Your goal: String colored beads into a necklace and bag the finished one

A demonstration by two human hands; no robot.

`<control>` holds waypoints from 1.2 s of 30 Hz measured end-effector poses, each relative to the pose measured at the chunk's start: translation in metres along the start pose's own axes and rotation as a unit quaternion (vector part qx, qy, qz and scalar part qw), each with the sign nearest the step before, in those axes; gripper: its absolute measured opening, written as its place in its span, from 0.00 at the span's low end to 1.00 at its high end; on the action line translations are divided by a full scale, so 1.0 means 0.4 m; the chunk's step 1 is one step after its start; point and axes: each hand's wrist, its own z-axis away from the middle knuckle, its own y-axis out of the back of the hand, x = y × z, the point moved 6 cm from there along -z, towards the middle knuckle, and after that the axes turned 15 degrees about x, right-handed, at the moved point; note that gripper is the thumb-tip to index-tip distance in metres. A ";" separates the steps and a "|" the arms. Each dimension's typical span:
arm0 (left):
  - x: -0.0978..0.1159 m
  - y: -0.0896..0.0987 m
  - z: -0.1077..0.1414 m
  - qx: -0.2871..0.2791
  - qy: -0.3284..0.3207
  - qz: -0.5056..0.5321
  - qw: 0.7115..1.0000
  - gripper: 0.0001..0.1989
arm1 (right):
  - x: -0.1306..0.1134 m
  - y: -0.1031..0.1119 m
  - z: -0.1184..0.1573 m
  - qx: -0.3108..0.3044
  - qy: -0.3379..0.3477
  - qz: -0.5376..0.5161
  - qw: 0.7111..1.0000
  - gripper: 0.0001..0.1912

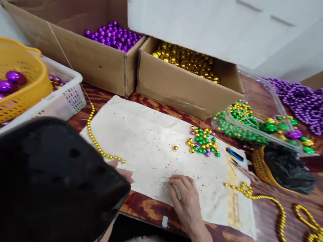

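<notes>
My left hand is mostly hidden behind a large black flat object in the foreground. Only its fingertips show, apart and lying low over the white cloth, close to the end of a gold bead strand. My right hand rests on the cloth with thumb and fingers pinched together. Between them is a thin, clear piece that looks like thread. Beyond the right hand lie a single gold bead and a cluster of loose green, gold and purple beads.
The black object blocks the lower left. Behind the cloth stand cardboard boxes of purple beads and gold beads. Baskets are at left. A blue cutter, scissors and a black-lined basket lie at right.
</notes>
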 end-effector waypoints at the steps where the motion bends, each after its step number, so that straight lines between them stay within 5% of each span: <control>1: 0.008 -0.016 0.010 0.012 -0.035 0.026 0.999 0.24 | -0.005 0.003 0.000 0.002 0.003 -0.013 1.000 0.07; 4: 0.020 -0.059 0.033 0.013 -0.112 0.116 0.987 0.37 | -0.020 0.013 -0.003 -0.003 0.007 -0.054 0.999 0.07; 8: -0.013 -0.101 0.015 -0.052 0.001 0.129 0.990 0.33 | -0.054 0.036 -0.016 -0.033 0.003 -0.110 0.993 0.08; 17: -0.156 -0.116 -0.051 -0.033 0.156 0.076 0.984 0.29 | -0.134 0.056 0.003 -0.148 0.075 -0.186 0.968 0.11; 26: -0.242 -0.168 -0.022 -0.013 0.186 0.024 0.982 0.29 | -0.118 0.038 0.026 -0.179 0.103 -0.138 0.969 0.10; 32: -0.233 -0.183 -0.040 -0.015 0.142 0.017 0.990 0.30 | -0.066 0.075 0.024 -0.086 0.097 -0.175 0.976 0.11; 36: -0.178 -0.202 -0.141 -0.006 0.106 0.042 0.993 0.29 | 0.004 0.055 0.060 -0.025 0.098 -0.198 0.975 0.11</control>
